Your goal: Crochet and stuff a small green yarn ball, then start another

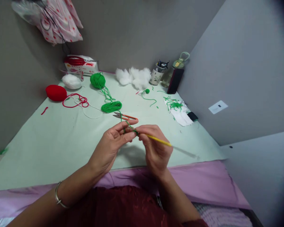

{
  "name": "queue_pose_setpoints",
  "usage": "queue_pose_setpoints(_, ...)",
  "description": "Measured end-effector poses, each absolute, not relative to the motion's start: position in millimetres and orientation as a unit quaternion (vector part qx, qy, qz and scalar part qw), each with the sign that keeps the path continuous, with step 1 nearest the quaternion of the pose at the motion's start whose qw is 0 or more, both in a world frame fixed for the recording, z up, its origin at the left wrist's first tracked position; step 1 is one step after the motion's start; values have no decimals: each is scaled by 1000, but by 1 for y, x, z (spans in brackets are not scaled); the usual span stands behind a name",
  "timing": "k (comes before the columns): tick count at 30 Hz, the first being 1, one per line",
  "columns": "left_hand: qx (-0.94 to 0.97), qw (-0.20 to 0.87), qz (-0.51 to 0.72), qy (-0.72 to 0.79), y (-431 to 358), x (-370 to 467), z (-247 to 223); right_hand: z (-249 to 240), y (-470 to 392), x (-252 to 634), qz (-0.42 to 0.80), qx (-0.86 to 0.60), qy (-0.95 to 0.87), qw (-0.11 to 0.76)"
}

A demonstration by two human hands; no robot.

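Observation:
My right hand [156, 145] is closed round a crochet hook [159, 139] with a yellow handle, whose pale rear end is blurred. Pinched in the fingertips of my left hand [115, 138] is a small piece of green crochet work [135, 132], partly hidden by the fingers. From it a strand of green yarn runs over the left fingers to a flat green skein [111, 107], which trails back to a green yarn ball [97, 81]. Just beyond my left fingers lie orange-handled thread snips [129, 117]. The hook's tip meets the green piece, hidden between both hands.
Red yarn [56, 93] and white yarn [71, 81] lie at left, before a tissue box [85, 67]. White stuffing [134, 77], a pen cup [156, 75], a bottle [168, 77] and a phone [175, 81] stand at the back. Green scraps [175, 105] lie on tissue at right.

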State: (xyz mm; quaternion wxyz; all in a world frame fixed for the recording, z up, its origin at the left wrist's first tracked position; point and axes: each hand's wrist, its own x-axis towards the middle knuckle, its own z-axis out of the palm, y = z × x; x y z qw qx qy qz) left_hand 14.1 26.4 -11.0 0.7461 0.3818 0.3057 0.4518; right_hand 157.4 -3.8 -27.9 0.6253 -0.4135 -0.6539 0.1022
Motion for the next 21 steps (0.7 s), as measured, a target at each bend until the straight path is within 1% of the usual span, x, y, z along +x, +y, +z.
queue_pose_setpoints(3,337,783,441,282,28,15,-13,-36,-7,156,-47,-434,-690,577)
queue_pose_setpoints(4,314,802,430,269,29,15,-13,-37,-7,156,-73,-433,-692,574)
queue_pose_setpoints(5,291,819,420,261,30,15,-14,-38,-7,157,-74,-429,-692,577)
queue_pose_setpoints(7,259,835,411,260,33,12,-14,-35,-6,161,-8,-424,-676,603)
queue_pose_setpoints(9,249,828,422,272,35,10,-13,-29,-5,165,103,-418,-628,648)
queue_pose_setpoints(11,262,812,438,284,35,8,-12,-24,-3,167,209,-399,-570,688)
queue_pose_setpoints(13,301,790,449,289,34,9,-11,-20,-1,166,279,-379,-537,700)
queue_pose_setpoints(15,353,765,451,294,32,11,-11,-19,0,163,299,-374,-540,692)
queue_pose_setpoints(17,394,742,450,303,30,12,-12,-20,1,160,293,-380,-551,682)
queue_pose_setpoints(21,432,705,457,329,28,9,-15,-22,0,161,314,-397,-533,678)
